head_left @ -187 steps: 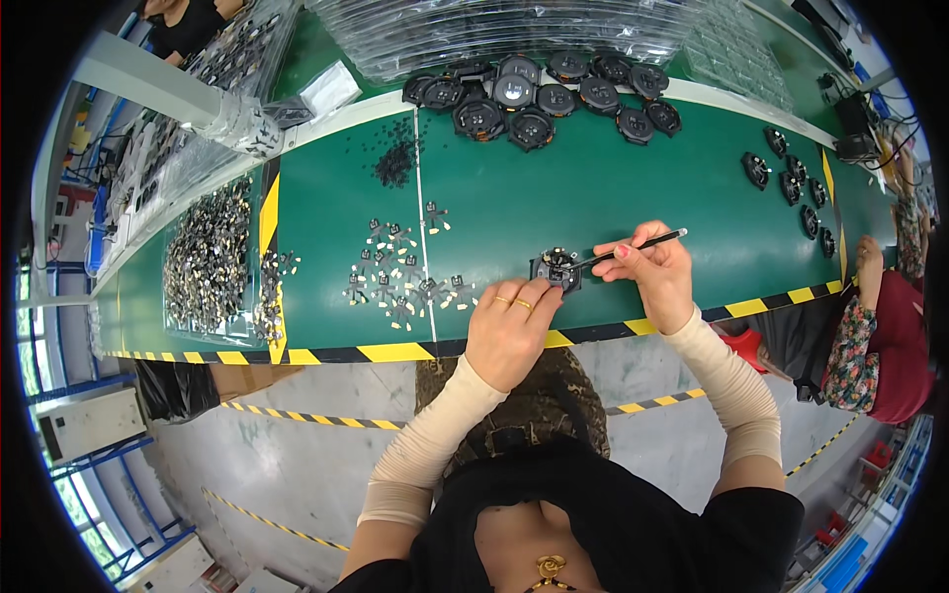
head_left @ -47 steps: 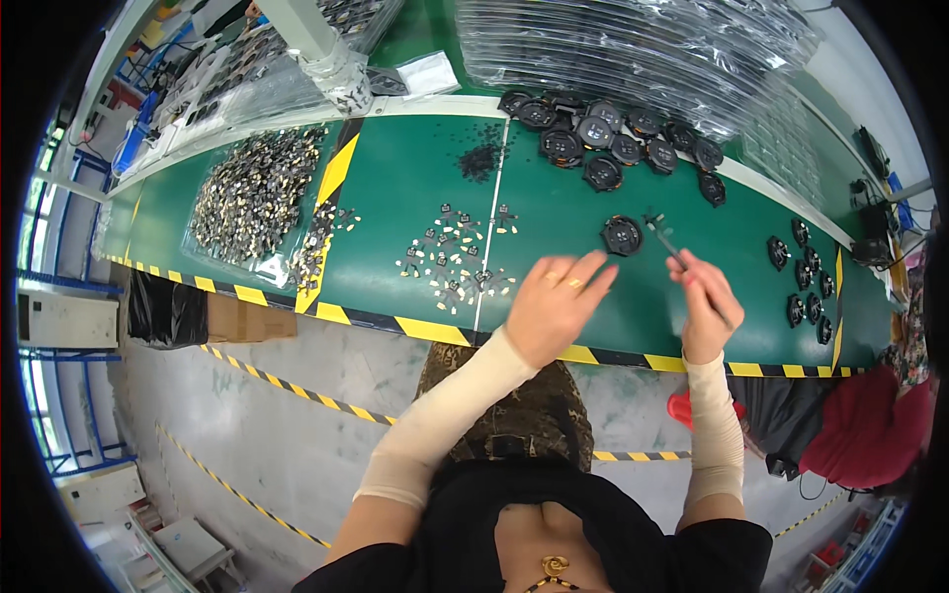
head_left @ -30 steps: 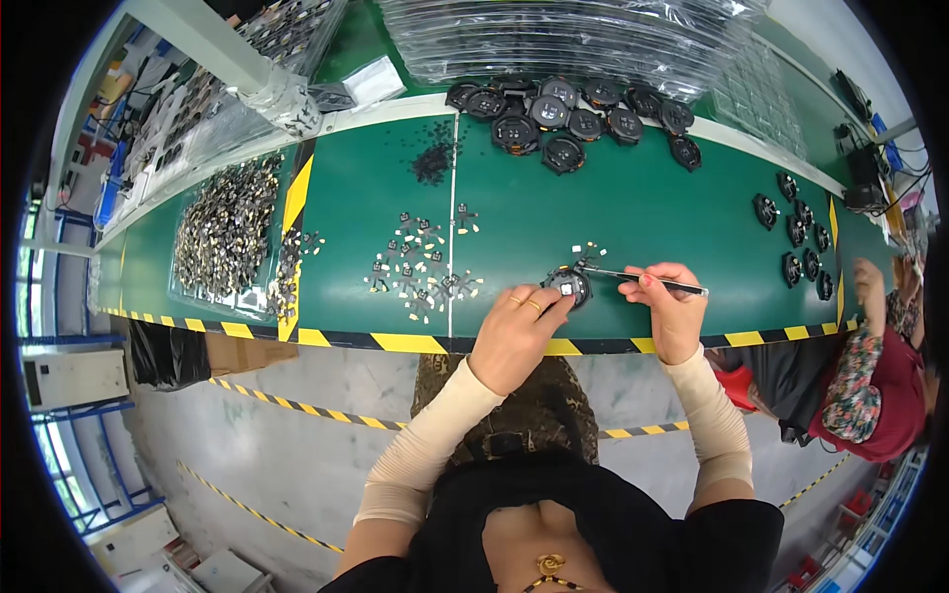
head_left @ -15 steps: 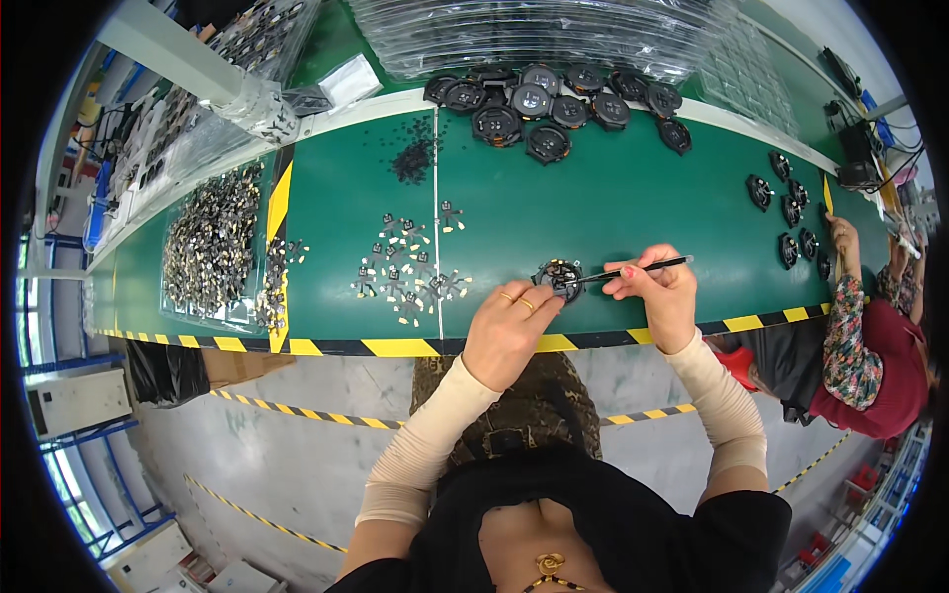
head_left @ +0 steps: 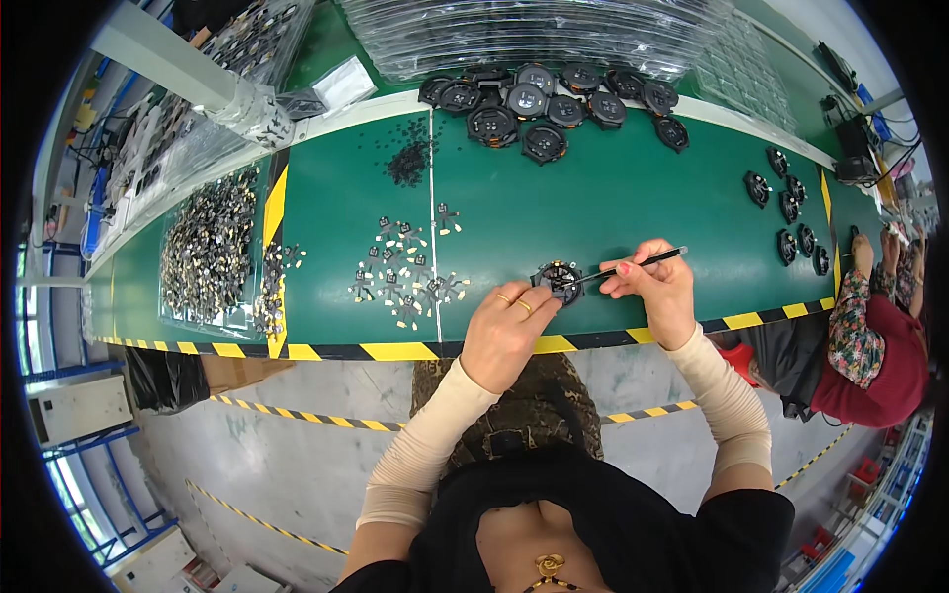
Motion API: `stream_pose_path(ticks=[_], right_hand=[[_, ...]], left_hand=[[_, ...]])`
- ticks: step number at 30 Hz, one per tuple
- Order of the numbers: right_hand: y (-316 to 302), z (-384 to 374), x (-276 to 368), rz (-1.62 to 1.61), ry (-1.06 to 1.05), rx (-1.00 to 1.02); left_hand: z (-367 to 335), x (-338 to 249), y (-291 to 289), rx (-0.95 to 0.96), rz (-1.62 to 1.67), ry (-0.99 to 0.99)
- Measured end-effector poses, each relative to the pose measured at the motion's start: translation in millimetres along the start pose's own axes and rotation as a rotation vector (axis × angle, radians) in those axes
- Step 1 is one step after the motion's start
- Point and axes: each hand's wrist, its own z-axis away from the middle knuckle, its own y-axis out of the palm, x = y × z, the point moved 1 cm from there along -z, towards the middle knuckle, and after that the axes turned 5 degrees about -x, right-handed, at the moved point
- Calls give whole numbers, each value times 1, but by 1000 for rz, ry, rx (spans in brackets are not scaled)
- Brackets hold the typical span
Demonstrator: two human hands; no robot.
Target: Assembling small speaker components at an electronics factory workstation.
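A round black watch case (head_left: pixel 559 278) lies on the green table near its front edge, its open inside with small parts facing up. My left hand (head_left: pixel 506 331) grips its left and near rim with the fingertips and hides part of it. In my right hand (head_left: pixel 657 292), pinched like a pen, is a slim black tool (head_left: pixel 647 261) with a thin pale tip. That tip reaches into the case; whether it touches a part is too small to tell. Left of my hands lie several small flex-cable pieces (head_left: pixel 400 272) with pale ends.
Black watch cases (head_left: pixel 546 143) crowd the far edge; more (head_left: pixel 789 206) lie at the right. Tiny black bits (head_left: pixel 407 163) are scattered beyond the flex pieces. A clear tray (head_left: pixel 213 247) heaped with parts stands left. Stacked plastic trays (head_left: pixel 534 40) rise behind. A co-worker (head_left: pixel 875 346) sits at right.
The tool's outer end has tilted up slightly, its tip still over the watch case. My left hand stays in place. The co-worker's hand at the right has moved off the table's corner.
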Motion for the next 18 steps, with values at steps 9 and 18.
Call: stream_pose_path(ticks=[9, 18], right_hand=[[2, -3, 1, -2, 18, -17], [5, -2, 6, -6, 28, -32]], left_hand=[[3, -1, 0, -4, -68, 26], [3, -6, -2, 44, -125, 64]])
